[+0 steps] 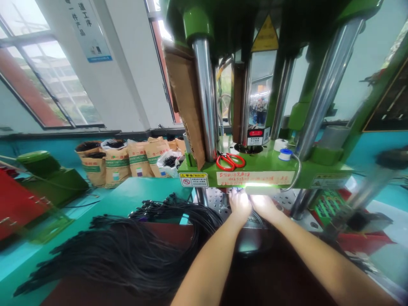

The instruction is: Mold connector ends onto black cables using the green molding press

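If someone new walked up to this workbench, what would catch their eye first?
Probably the big green press towering over both hands, which work under its lit lower edge. Next, the heap of black cables at left, then the red-handled scissors on the press's ledge.

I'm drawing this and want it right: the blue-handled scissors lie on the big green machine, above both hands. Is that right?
Not quite. The head view shows that the scissors are red-handled, not blue-handled. They do lie on the big green machine, above the left hand and right hand.

Black cable (257, 218), apparently curved; at green press (258, 164)
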### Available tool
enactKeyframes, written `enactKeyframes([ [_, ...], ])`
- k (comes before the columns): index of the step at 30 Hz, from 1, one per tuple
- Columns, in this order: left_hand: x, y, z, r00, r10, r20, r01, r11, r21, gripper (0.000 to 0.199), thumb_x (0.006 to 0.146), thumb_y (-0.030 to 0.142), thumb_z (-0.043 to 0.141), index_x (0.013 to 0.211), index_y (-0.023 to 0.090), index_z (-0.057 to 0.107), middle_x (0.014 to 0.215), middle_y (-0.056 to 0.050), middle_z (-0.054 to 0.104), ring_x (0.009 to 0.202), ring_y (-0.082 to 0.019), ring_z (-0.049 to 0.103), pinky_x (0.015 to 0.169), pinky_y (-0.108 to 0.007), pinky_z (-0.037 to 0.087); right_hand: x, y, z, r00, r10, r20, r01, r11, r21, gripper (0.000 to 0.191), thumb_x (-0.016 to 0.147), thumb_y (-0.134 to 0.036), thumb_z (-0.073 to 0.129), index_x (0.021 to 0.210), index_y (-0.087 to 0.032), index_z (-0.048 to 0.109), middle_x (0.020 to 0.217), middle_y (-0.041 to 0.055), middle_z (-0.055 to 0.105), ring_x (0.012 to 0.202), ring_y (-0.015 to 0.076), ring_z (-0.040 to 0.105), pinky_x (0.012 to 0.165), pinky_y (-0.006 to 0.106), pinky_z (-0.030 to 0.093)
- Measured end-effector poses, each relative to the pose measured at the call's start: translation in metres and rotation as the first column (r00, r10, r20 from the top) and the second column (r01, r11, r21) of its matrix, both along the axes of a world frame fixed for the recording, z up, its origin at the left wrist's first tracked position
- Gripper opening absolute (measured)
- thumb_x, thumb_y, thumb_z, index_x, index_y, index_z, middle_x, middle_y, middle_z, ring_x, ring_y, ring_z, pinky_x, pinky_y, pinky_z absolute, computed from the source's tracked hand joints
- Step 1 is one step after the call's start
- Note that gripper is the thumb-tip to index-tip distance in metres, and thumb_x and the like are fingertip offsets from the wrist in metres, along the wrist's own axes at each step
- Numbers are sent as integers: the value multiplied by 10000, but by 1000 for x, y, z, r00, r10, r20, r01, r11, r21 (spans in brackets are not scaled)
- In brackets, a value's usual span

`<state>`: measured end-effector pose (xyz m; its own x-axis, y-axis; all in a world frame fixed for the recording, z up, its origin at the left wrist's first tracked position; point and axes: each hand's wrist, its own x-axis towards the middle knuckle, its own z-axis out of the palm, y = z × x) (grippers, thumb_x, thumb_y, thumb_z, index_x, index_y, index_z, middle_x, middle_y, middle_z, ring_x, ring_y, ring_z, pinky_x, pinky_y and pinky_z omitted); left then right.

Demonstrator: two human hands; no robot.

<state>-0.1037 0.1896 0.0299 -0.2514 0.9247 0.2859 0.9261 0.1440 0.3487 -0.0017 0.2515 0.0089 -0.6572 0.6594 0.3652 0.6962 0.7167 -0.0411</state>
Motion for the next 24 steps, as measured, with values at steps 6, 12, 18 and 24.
enactKeyframes([
  [6, 0, 6, -7, 1000, 8, 20, -8, 1000, 10, 312, 831, 224, 351, 964, 149, 623, 863, -109, 650, 976, -250, 478, 849, -378, 330, -9, 0, 4, 999, -45, 30, 46, 999, -29, 278, 838, -123, 345, 855, -149, 622, 861, 105, 653, 818, 217, 595, 809, 342, 435],
  [12, 0, 11, -4, 1000, 0, -10, 0, 1000, -1, 304, 828, 229, 361, 932, 143, 634, 859, -108, 647, 992, -258, 484, 870, -389, 325, -8, -3, 10, 998, -64, 30, 65, 997, -38, 321, 860, -143, 314, 933, -110, 625, 917, 138, 649, 870, 238, 586, 824, 366, 421],
  [18, -5, 11, 12, 995, -70, -66, 70, 998, -3, 312, 836, 196, 346, 988, 133, 612, 966, -125, 627, 1004, -253, 501, 889, -391, 326, 12, -3, 12, 999, -4, 32, 6, 999, -42, 342, 890, -260, 327, 1016, -127, 615, 1020, 140, 631, 917, 250, 581, 808, 362, 423],
  [24, -33, 2, 10, 938, -329, -111, 322, 944, -73, 346, 851, 360, 364, 1093, 206, 557, 1147, -58, 575, 1094, -202, 470, 954, -322, 306, 23, 0, 15, 995, 79, 53, -74, 994, -82, 347, 867, -381, 388, 1029, -165, 606, 1018, 106, 639, 881, 234, 589, 762, 330, 432],
])
